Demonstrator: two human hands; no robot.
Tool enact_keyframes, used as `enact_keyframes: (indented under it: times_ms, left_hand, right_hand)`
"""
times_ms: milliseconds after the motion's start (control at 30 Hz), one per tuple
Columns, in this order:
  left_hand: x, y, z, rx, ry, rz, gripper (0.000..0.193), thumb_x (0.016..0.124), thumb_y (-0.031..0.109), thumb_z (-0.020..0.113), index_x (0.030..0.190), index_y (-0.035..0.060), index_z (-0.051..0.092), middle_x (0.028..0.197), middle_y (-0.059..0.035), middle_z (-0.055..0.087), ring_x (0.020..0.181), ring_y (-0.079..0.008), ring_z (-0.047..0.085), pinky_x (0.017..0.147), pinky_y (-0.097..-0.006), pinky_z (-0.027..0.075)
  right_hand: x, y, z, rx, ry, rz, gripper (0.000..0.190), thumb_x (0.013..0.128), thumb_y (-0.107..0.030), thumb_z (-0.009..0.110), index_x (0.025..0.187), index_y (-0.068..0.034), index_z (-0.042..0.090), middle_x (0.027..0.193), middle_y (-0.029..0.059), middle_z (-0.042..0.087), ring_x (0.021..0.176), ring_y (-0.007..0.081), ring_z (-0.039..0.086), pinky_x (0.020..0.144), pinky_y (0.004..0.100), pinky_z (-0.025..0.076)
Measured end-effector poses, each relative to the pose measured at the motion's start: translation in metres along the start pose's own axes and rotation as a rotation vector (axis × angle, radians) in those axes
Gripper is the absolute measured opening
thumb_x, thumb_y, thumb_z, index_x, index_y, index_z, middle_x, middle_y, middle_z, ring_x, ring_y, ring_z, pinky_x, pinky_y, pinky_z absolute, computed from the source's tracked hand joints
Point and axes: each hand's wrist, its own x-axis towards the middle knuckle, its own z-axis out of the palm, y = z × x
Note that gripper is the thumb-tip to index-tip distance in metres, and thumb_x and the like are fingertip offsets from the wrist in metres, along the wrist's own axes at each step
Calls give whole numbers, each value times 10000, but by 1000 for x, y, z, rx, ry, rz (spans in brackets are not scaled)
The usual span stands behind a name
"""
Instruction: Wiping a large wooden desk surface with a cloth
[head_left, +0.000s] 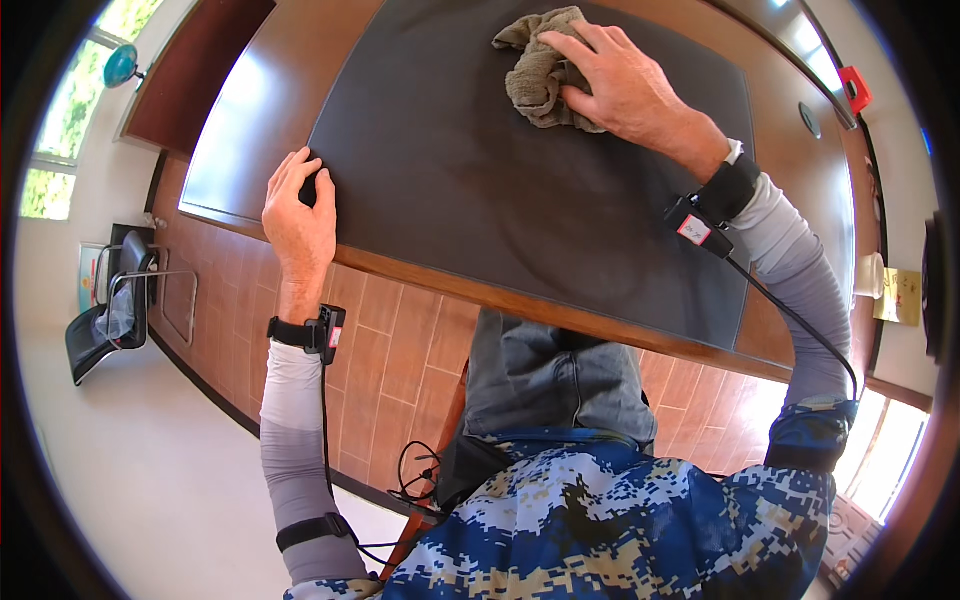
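My right hand (630, 94) is on a bunched grey-brown cloth (536, 82), its fingers spread over the top and the thumb against the near side. Under the cloth lies the dark desk pad (450, 180), toward its far side. Darker curved smears show on the pad's surface. My left hand (301, 217) rests at the left near part of the wooden desk (420, 277), beside the pad's left edge. Its fingers are slightly bent, thumb apart from the index finger, with nothing seen in it. Both wrists carry black straps with small cabled devices.
A black chair (120, 300) with a metal frame and a plastic bag on it stands by the left wall. On the desk's right side is a round grommet (810, 120). A red object (855, 88) sits beyond the far right. Loose black cable (420, 476) hangs near my seat.
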Motion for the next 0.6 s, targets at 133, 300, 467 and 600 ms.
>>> enact_keyframes:
  times_ms: [133,300,467,600]
  left_hand:
    - [-1,0,3,-42,28,-2,177,886,104,644,1001,-14,707,1173,-146,680,1164,-316,601,1006,-406,467]
    - [2,0,4,-25,41,5,180,887,109,637,1001,-11,708,1170,-140,683,1156,-306,607,1000,-399,472]
    - [2,-5,8,-5,21,1,198,922,134,610,1049,18,708,1213,-104,673,1153,-267,612,1000,-358,468]
    - [1,-8,9,-15,30,14,172,897,111,629,1022,19,703,1183,-114,679,1131,-277,620,984,-373,485]
  right_hand:
    - [-18,-16,-6,13,-10,-43,537,801,-192,666,1315,-135,521,1223,160,532,1127,366,529,885,477,517]
    - [-63,-44,-35,39,-7,-79,586,767,-156,689,1326,-133,515,1256,192,502,1139,374,521,879,492,510]
    - [-120,-78,-78,117,-121,-77,672,684,-133,737,1319,-134,517,1310,198,473,1180,387,493,886,503,474]
    - [-170,-93,-110,153,-197,-18,709,614,-128,768,1289,-135,551,1340,205,469,1213,384,479,908,502,462]
